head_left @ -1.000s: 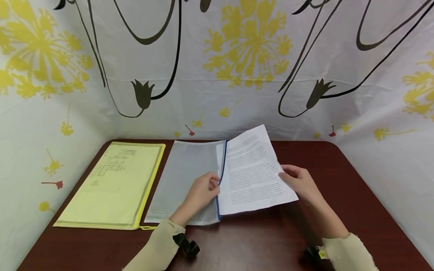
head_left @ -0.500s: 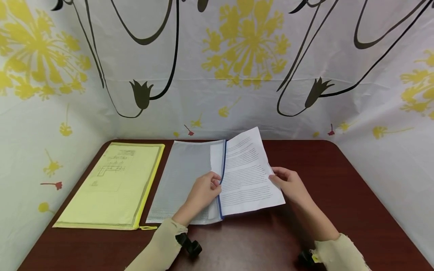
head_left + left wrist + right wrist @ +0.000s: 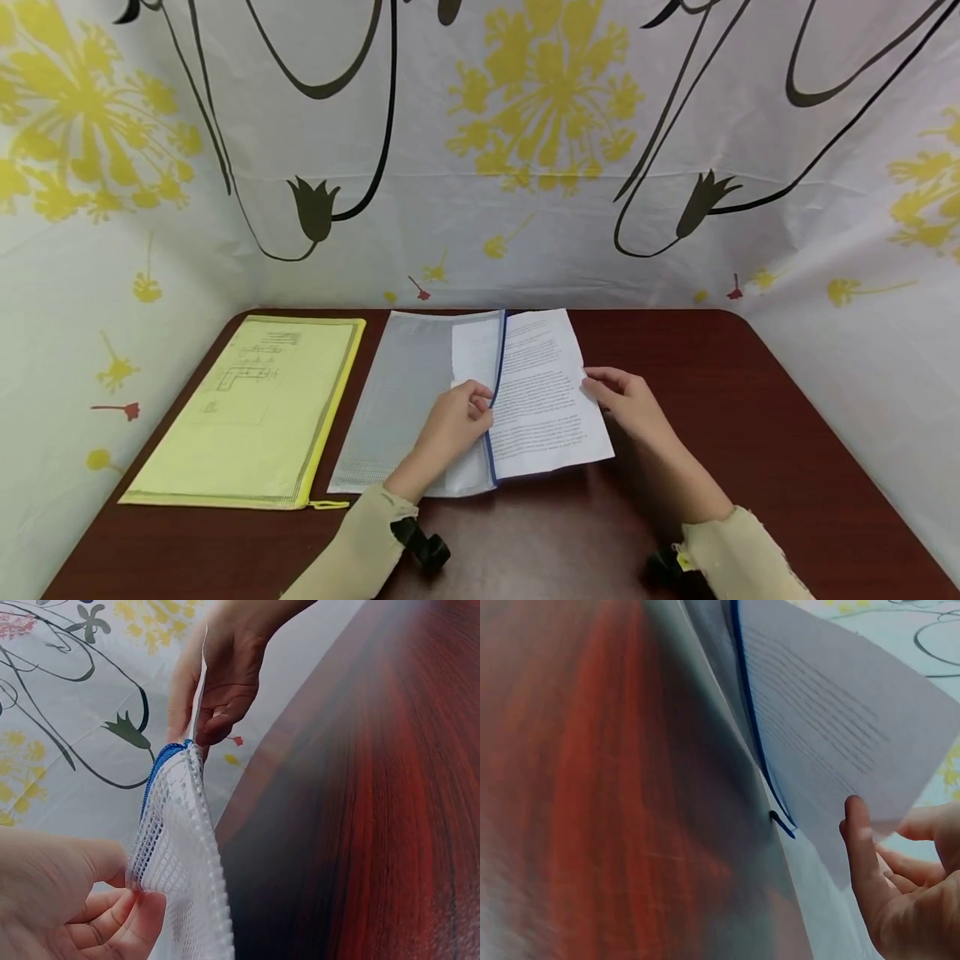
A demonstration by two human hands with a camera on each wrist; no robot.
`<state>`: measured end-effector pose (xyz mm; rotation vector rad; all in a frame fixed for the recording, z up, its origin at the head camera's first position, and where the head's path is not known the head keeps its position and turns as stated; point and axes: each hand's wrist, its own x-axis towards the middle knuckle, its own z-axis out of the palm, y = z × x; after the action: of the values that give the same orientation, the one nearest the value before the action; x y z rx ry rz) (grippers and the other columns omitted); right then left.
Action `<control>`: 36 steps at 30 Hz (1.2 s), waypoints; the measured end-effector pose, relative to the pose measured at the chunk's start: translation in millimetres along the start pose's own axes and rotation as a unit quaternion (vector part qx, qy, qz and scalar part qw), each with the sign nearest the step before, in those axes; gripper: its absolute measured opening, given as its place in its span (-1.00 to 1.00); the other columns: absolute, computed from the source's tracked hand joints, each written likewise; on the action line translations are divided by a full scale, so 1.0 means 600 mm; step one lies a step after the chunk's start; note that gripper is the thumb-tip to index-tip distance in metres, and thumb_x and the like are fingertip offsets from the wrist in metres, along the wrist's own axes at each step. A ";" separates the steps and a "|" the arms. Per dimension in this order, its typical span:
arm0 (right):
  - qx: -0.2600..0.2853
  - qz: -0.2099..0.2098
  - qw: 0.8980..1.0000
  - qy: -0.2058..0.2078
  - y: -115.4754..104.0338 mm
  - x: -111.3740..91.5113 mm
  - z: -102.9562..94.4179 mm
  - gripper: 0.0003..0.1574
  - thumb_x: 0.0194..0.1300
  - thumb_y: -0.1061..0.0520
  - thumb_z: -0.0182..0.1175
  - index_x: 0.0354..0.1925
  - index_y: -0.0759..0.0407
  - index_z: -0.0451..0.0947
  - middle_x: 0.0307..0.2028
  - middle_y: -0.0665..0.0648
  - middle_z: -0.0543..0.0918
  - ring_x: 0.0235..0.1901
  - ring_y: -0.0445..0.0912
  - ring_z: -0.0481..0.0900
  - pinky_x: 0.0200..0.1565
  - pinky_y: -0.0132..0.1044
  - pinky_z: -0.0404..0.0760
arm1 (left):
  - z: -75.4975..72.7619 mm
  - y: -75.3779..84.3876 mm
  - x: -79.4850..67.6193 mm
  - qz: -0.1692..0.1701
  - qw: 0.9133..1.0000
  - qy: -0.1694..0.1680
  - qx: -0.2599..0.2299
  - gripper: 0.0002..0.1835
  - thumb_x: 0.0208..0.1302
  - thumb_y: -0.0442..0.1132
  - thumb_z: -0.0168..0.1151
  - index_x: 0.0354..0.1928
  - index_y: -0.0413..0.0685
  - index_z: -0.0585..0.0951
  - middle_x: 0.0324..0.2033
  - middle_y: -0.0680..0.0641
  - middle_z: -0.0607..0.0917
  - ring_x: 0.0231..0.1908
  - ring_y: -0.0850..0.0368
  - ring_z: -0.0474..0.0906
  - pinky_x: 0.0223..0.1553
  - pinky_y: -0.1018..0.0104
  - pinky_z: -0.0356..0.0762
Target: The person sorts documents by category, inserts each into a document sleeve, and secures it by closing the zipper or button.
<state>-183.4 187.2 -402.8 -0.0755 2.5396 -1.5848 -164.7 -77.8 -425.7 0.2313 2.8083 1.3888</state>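
Note:
A clear mesh zipper pouch with a blue zipper edge lies at the table's middle. My left hand pinches the pouch's edge by the blue zipper; the left wrist view shows thumb and fingers on the mesh. A printed sheet of paper is partly inside the pouch, its left strip showing through the mesh and the larger part sticking out to the right. My right hand pinches the sheet's right edge between thumb and fingers. In the right wrist view the thumb lies over the printed paper.
Left of the pouch lies a yellow zipper pouch with a drawing showing through it and a yellow pull loop at its lower corner. Both lie on a dark red-brown wooden table. A white flower-printed cloth hangs behind and at the sides.
The right hand has moved left with the sheet, and more of the paper now shows inside the mesh pouch. The sheet's top has come down. The left hand keeps its pinch, shifting slightly right.

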 end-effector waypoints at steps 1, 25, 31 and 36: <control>-0.003 0.002 1.000 0.002 -0.001 0.002 -0.002 -0.45 0.47 0.08 0.13 0.28 0.39 0.43 -0.01 0.36 0.69 -0.34 -0.29 0.64 -0.28 -0.41 0.67 | 0.000 0.000 0.000 -0.002 1.000 0.000 0.000 -0.78 0.18 -0.37 0.24 -0.10 -0.19 0.63 -0.36 -0.03 0.65 -0.38 0.21 0.57 -0.33 0.41 0.58; 0.080 -0.024 0.996 -0.020 -0.002 0.024 0.071 -0.55 0.37 0.31 0.17 0.17 0.49 0.46 -0.15 0.35 0.70 -0.37 -0.27 0.64 -0.29 -0.33 0.76 | 0.002 0.008 0.001 0.012 1.000 -0.006 -0.015 -0.79 0.20 -0.36 0.23 -0.11 -0.18 0.65 -0.36 -0.03 0.68 -0.38 0.24 0.60 -0.30 0.45 0.59; 0.083 -0.031 0.996 -0.033 -0.009 0.028 0.095 -0.57 0.36 0.31 0.18 0.15 0.48 0.47 -0.15 0.39 0.70 -0.35 -0.22 0.65 -0.28 -0.29 0.78 | 0.002 0.010 0.001 0.004 1.000 -0.007 -0.021 -0.79 0.21 -0.35 0.25 -0.10 -0.16 0.65 -0.35 -0.02 0.68 -0.37 0.25 0.60 -0.30 0.46 0.59; 0.083 -0.022 0.996 -0.035 -0.011 0.035 0.105 -0.56 0.37 0.27 0.18 0.16 0.47 0.47 -0.16 0.37 0.71 -0.36 -0.20 0.67 -0.31 -0.30 0.78 | 0.002 0.009 0.001 0.002 0.999 -0.011 -0.032 -0.78 0.21 -0.35 0.24 -0.09 -0.16 0.64 -0.34 -0.02 0.67 -0.36 0.24 0.60 -0.30 0.44 0.59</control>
<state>-194.7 125.8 -425.9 -0.1662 2.3598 -1.7716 -164.7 -73.5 -422.5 0.2514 2.7419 1.4641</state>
